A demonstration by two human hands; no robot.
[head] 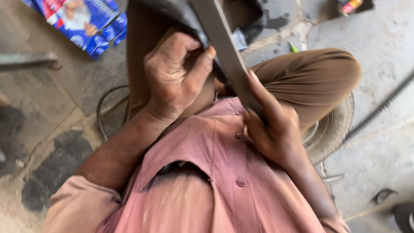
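Observation:
My left hand point(174, 73) is clenched on a piece of black rubber point(181, 15), pinched between thumb and fingers in front of my chest. My right hand point(274, 125) grips the lower end of a long flat grey metal file point(220, 39). The file runs up and to the left across the rubber, right beside my left thumb. My pink buttoned shirt point(215, 172) and brown trousers point(310, 77) fill the view below the hands.
I sit on a small tyre point(334, 125) on a stained concrete floor point(379, 43). A blue printed bag point(82, 21) lies at the top left. A dark wire loop point(103, 108) lies beside my left leg. A ribbed metal rod point(384, 105) lies at the right.

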